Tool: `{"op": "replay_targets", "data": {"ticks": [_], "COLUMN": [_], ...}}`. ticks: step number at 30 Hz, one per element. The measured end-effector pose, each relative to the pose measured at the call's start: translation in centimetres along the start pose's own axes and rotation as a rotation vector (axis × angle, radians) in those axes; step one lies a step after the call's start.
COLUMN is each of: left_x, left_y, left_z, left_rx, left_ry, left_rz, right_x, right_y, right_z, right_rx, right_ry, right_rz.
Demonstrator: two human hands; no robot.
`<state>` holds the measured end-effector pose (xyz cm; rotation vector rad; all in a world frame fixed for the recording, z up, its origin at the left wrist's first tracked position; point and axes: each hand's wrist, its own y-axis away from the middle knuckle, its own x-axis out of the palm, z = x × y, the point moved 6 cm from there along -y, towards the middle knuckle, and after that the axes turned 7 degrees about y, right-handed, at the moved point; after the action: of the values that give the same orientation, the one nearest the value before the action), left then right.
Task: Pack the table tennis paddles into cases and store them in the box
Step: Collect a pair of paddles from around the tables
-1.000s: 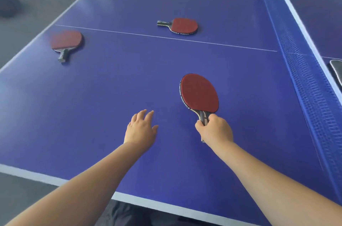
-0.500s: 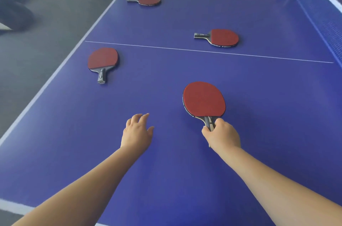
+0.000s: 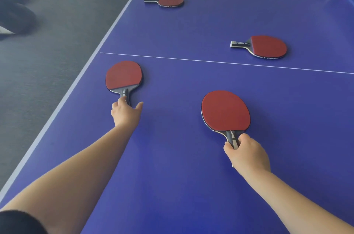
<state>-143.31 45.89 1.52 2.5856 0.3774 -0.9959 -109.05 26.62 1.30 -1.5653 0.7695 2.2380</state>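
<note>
Table tennis paddles, four in all, red rubber faces up on the blue table tennis table [image 3: 191,176], none yet in a case. Nearest: red-faced paddle with a dark striped handle [image 3: 225,111], gripped at the handle by the right hand [image 3: 246,154], fingers curled round it, blade just over or on the surface, hard to tell which. To the left, close to the table's pale side edge: second red-faced paddle with a dark handle [image 3: 124,75], lying flat, handle toward the person. Left hand [image 3: 124,114] reaching onto that handle, fingertips touching it, thumb spread out to the side, fingers not yet closed round it. Beyond the thin white centre line [image 3: 229,63]: third red paddle with a pale-tipped handle [image 3: 268,46], lying flat, handle pointing left. Farthest off, near the far left corner: fourth red paddle [image 3: 170,0], also flat, handle pointing left.

No cases and no box anywhere in view. Judged from this: only the gathering begun, one paddle in hand, a second about to be taken, two untouched. Left to do: collecting the rest, casing all four, storing them in the box. Very early in the task.
</note>
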Motion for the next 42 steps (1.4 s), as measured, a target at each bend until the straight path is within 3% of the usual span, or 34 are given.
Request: {"op": "replay_targets", "data": {"ticks": [8,12,14,17,23,31,42], "left_x": [1.0,0.7,1.1,1.8,4.1,9.8,15.7], "left_y": [-5.8,-7.6,-8.0,-6.5,3.4,21.9,37.4], "left_z": [1.6,1.1,0.8,0.2,-0.3,0.1,0.5], "left_rx": [-0.145,-0.204,-0.277,-0.411,-0.443,-0.384,-0.318], "left_ry": [-0.036,-0.032,0.14,0.584,0.837,0.721,0.459], "left_rz": [-0.042,0.063,0.167,0.36,0.512,0.684,0.748], "right_x": [1.2,1.3,1.3,0.9,-0.8,-4.2,-5.8], "right_y": [-2.1,-2.7,-2.8,-2.8,-2.2,0.8,7.4], "right_z": [1.0,1.4,1.4,1.5,1.1,-1.9,-8.9], "right_rx": [-0.01,-0.022,-0.02,-0.031,-0.06,-0.053,0.025], "right_ry": [-0.023,-0.024,-0.032,-0.038,-0.048,-0.064,-0.072], "right_rz": [0.004,0.015,0.016,0.019,-0.008,-0.05,-0.041]}}
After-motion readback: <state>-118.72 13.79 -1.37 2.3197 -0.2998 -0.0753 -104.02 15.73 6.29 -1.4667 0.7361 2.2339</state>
